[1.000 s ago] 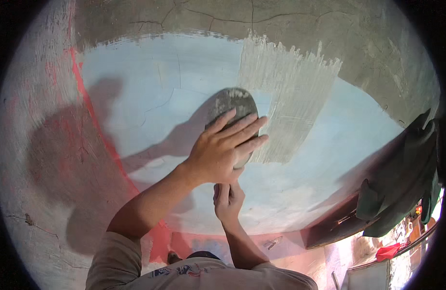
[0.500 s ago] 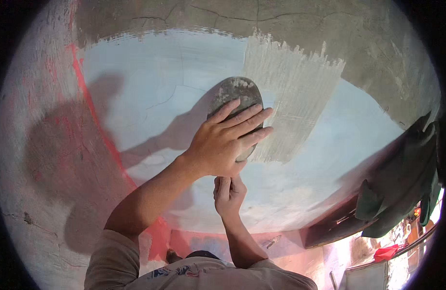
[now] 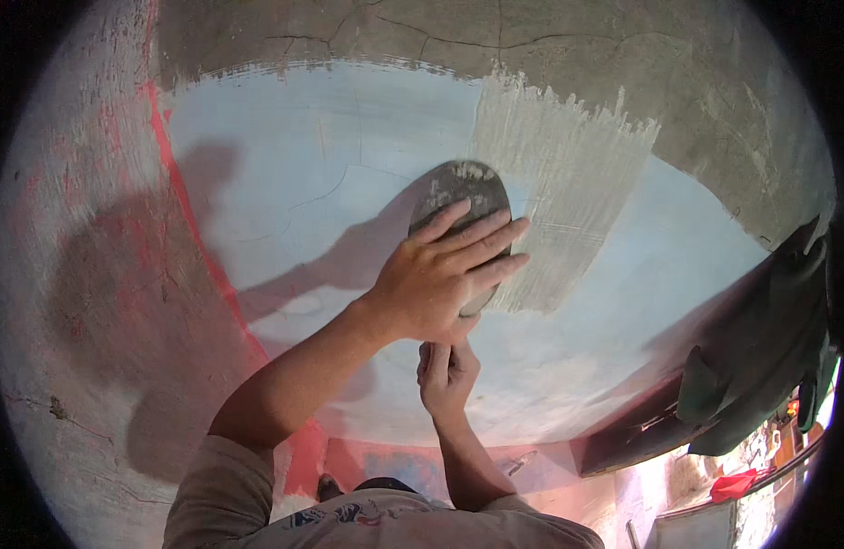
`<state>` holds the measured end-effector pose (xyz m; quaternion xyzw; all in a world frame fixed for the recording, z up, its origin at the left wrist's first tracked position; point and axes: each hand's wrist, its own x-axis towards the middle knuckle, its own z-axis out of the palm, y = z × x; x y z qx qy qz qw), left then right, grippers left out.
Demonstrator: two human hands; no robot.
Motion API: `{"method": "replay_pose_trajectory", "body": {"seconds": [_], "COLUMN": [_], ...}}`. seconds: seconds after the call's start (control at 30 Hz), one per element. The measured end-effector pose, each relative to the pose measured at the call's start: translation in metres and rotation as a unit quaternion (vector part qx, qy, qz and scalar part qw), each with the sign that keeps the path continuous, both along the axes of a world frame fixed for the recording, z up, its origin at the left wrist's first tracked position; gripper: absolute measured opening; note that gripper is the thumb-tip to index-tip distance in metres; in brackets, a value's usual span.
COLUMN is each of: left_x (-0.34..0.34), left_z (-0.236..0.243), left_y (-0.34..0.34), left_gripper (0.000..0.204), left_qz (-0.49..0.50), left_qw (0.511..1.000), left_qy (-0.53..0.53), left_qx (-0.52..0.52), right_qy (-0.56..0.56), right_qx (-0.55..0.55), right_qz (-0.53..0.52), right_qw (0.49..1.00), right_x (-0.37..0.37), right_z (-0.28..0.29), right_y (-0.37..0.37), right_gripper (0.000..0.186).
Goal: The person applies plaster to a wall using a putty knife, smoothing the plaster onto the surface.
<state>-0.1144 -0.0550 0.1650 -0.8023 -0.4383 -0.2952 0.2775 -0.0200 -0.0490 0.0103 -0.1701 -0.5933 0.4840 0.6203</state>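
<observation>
Taking the pale blue painted wall [image 3: 285,174] as the landmark: along its left edge runs a red painted stripe [image 3: 189,220], slanting down toward the lower middle, and left of that stripe the surface is bare grey plaster [image 3: 65,302] with faint red smears and the person's shadow on it. The shadow of the arm also falls across the blue paint left of centre.

Near the middle of the blue wall the left hand [image 3: 436,279] lies flat with its fingers spread and stretched out, pressing on the blade of a plastering trowel [image 3: 463,192]. The trowel is a dark, rounded, grey-smeared blade held flat against the wall, its upper end showing above the fingers. Just below, the right hand [image 3: 447,371] is closed around what seems to be the trowel's handle; the handle itself is hidden by the hands.

Touching the trowel's right side is a patch of freshly spread grey-beige putty [image 3: 564,192], streaked with vertical strokes and reaching up to the top edge of the blue paint. Above the paint is cracked bare cement [image 3: 495,37]. At the wall's lower right hangs dark cloth [image 3: 761,357], and beneath it lies a small red object [image 3: 735,483].
</observation>
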Motion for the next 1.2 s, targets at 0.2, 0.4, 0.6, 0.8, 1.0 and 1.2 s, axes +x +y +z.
{"method": "replay_pose_trajectory", "body": {"seconds": [0.2, 0.4, 0.6, 0.8, 1.0, 1.2], "left_x": [0.000, 0.004, 0.008, 0.003, 0.006, 0.003], "left_z": [0.003, 0.006, -0.001, 0.029, 0.004, 0.039], "left_y": [0.005, 0.005, 0.006, 0.003, 0.004, 0.008], "left_gripper": [0.069, 0.067, 0.068, 0.069, 0.073, 0.071], "left_qz": [0.007, 0.021, 0.019, 0.011, 0.015, 0.018], "left_qw": [1.000, 1.000, 0.999, 0.999, 0.999, 0.999], "left_qy": [0.003, 0.001, -0.002, -0.005, -0.002, 0.005], "left_qx": [0.016, 0.021, 0.042, 0.036, 0.043, 0.051], "right_qy": [0.019, 0.010, -0.009, -0.017, -0.037, -0.017], "right_qx": [-0.015, 0.003, 0.012, 0.054, 0.037, 0.076], "right_qz": [0.024, 0.045, 0.024, 0.017, -0.015, 0.001], "right_qw": [0.999, 0.999, 1.000, 0.998, 0.999, 0.997], "right_x": [0.000, 0.007, 0.010, 0.007, 0.010, 0.005], "right_z": [0.008, 0.008, 0.003, 0.032, 0.013, 0.047], "right_y": [0.000, 0.010, 0.006, 0.012, 0.002, 0.016], "right_gripper": [0.027, 0.025, 0.026, 0.024, 0.027, 0.026]}}
